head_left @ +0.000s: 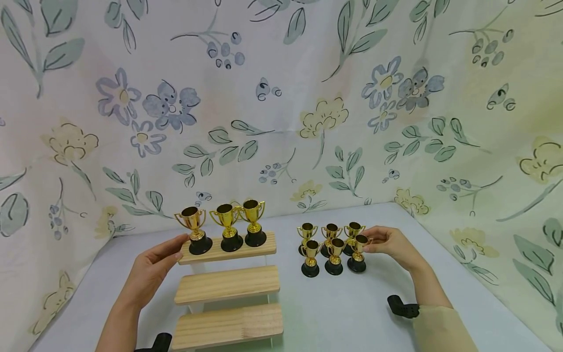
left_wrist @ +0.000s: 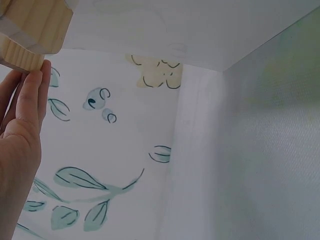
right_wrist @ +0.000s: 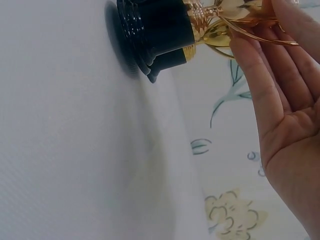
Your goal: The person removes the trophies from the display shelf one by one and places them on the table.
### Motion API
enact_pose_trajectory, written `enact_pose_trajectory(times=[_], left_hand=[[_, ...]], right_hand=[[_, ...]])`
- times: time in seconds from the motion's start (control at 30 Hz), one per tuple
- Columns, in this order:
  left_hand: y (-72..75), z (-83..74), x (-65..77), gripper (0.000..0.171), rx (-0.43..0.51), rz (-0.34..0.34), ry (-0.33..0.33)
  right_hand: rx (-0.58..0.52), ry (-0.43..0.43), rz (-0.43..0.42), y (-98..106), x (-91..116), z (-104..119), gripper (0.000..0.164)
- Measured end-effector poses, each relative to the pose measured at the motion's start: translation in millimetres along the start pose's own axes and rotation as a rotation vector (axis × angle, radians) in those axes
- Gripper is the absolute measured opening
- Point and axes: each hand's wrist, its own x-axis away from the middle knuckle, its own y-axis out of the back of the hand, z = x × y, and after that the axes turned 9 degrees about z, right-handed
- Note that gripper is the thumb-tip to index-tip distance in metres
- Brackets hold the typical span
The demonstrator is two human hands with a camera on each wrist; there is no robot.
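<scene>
My right hand pinches a small gold trophy cup by its handle side, at the right end of a front row. In the right wrist view, thumb and fingers lie at the gold cup, its black base upright close to the table. Beside and behind it stand several matching trophies. My left hand touches the left end of the top wooden shelf, fingers fairly straight against the wood in the left wrist view. Three trophies stand on that shelf.
Two lower wooden shelves, a middle one and a bottom one, step down toward me on clear supports. A pale cloth covers the table. A floral cloth hangs behind and along the sides.
</scene>
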Motion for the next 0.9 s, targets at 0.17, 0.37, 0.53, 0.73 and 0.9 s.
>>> enact_pose_trajectory(times=[0.17,0.37,0.53,0.73,0.9], left_hand=[[-0.5,-0.1,-0.3,0.047,0.002,-0.003,0.003],[-0.9,-0.3,0.4,0.046,0.0,-0.01,0.01],[-1.3,-0.9,1.4,0.046,-0.002,-0.019,0.019],[-1.1,-0.9,0.7,0.046,-0.002,-0.01,0.008],[-0.8,-0.4,-0.2,0.047,0.002,0.002,-0.012]], right_hand=[[0.017,-0.012,-0.007,-0.2,0.1,-1.1,0.047],[0.026,-0.03,-0.009,0.0,0.2,-2.4,0.049],[0.036,-0.04,-0.008,0.9,0.2,-2.8,0.048],[0.055,-0.054,-0.006,2.7,2.2,-2.0,0.049],[0.058,-0.059,-0.002,3.8,3.8,-1.9,0.05]])
